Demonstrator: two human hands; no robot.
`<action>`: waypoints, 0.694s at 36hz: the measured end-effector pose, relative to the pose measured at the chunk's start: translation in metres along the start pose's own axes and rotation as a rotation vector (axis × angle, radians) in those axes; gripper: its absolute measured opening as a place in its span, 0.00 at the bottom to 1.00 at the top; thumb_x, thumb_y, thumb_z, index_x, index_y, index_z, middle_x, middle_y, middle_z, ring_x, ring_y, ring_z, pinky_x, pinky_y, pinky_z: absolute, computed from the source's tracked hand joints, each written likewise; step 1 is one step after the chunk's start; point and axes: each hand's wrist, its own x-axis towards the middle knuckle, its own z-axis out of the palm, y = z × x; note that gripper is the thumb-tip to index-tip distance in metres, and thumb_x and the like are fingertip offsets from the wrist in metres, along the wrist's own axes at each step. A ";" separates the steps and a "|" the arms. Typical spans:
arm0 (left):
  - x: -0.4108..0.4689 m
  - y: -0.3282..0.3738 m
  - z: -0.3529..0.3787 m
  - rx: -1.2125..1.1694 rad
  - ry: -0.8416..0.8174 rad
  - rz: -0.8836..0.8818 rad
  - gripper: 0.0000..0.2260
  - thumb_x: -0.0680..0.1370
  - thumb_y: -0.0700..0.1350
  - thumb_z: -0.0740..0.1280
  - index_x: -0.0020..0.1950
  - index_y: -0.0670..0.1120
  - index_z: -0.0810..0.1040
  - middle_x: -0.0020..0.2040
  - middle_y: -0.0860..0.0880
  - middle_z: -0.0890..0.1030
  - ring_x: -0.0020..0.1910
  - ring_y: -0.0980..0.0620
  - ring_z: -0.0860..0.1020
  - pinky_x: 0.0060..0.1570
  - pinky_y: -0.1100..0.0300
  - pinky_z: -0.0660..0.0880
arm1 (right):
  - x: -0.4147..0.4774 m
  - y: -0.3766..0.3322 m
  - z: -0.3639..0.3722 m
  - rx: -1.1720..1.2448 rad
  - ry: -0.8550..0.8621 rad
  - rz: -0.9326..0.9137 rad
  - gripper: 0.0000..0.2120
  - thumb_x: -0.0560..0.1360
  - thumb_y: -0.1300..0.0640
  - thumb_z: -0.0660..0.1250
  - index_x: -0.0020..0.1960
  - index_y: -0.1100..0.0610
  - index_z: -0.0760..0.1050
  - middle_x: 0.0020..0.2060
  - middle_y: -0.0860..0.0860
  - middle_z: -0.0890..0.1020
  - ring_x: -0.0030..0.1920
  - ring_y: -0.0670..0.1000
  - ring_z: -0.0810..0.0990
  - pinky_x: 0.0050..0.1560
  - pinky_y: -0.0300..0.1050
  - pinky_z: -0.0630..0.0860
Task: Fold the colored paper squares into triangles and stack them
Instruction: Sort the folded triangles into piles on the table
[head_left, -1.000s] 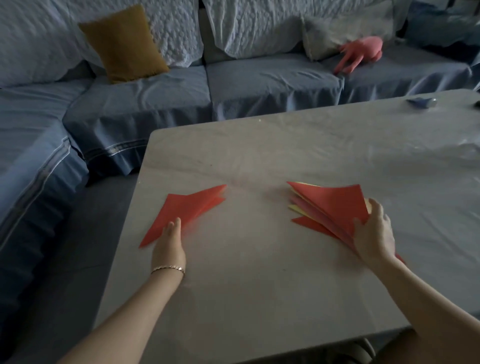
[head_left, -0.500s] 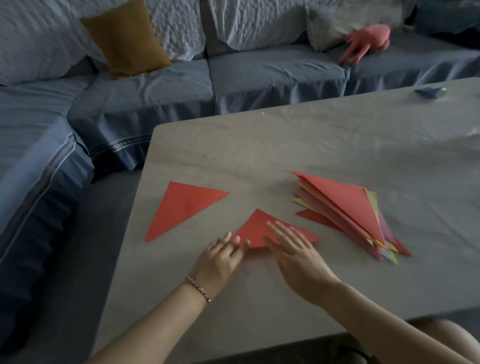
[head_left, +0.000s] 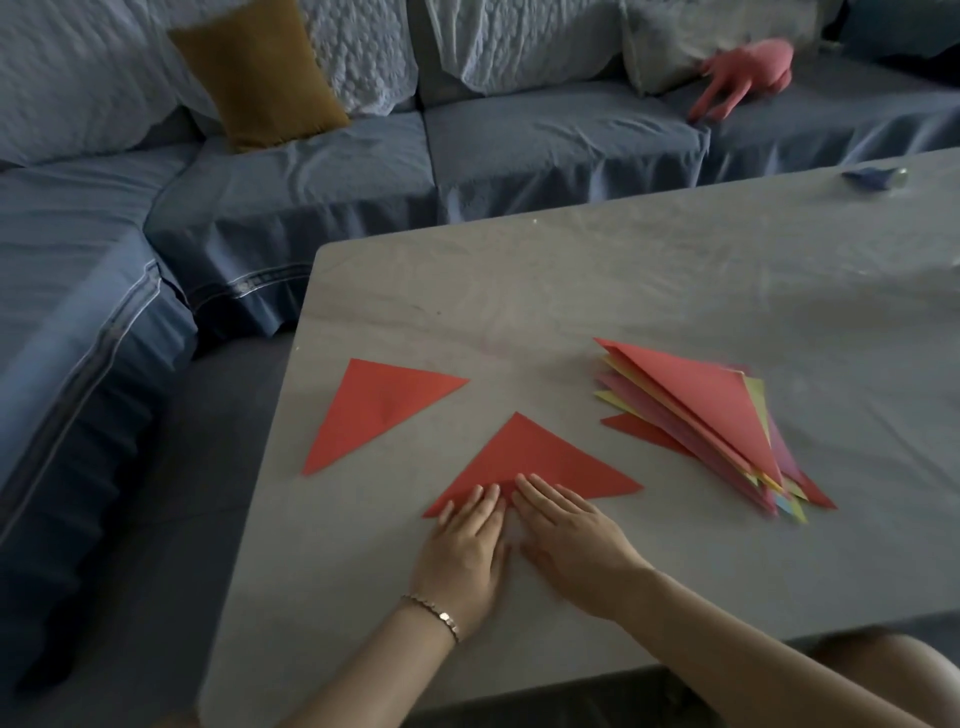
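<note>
Left hand (head_left: 467, 551) and right hand (head_left: 569, 540) lie flat, fingers straight and together, pressing the near edge of a red paper triangle (head_left: 535, 460) on the grey table (head_left: 675, 291). Second red folded paper triangle (head_left: 376, 408) lies flat, further left. Stack of multicoloured paper triangles (head_left: 696, 410) sits to the right. Beyond: blue sofa (head_left: 545, 140), mustard cushion (head_left: 260, 73).

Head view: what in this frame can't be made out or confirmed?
- Head view, near edge of the front red triangle: covered by the fingers of the left hand and right hand.
- Head view, sheet count in the paper stack: lower sheets lie under the top one, and their edges are too thin to count.
- Head view, the small blue object at the far right of the table: too small and blurred to identify.
</note>
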 end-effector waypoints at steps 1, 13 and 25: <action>-0.003 -0.001 -0.001 -0.003 -0.001 -0.015 0.20 0.73 0.49 0.54 0.53 0.46 0.82 0.56 0.51 0.81 0.55 0.53 0.80 0.50 0.54 0.77 | -0.003 0.001 -0.002 0.002 0.000 0.008 0.28 0.79 0.47 0.41 0.57 0.53 0.79 0.58 0.48 0.80 0.59 0.44 0.77 0.58 0.40 0.71; -0.036 -0.046 -0.016 0.022 -0.047 -0.220 0.31 0.81 0.52 0.38 0.52 0.48 0.82 0.55 0.53 0.82 0.53 0.54 0.80 0.57 0.56 0.68 | -0.043 0.032 -0.019 -0.025 0.011 0.265 0.31 0.81 0.46 0.36 0.59 0.51 0.78 0.59 0.45 0.79 0.61 0.46 0.76 0.63 0.45 0.59; -0.038 -0.039 -0.019 0.133 0.053 -0.315 0.20 0.73 0.49 0.52 0.43 0.46 0.84 0.49 0.49 0.84 0.46 0.50 0.83 0.41 0.47 0.79 | -0.072 0.060 -0.022 -0.050 0.066 0.381 0.32 0.80 0.45 0.37 0.58 0.52 0.79 0.58 0.45 0.79 0.62 0.51 0.75 0.61 0.55 0.67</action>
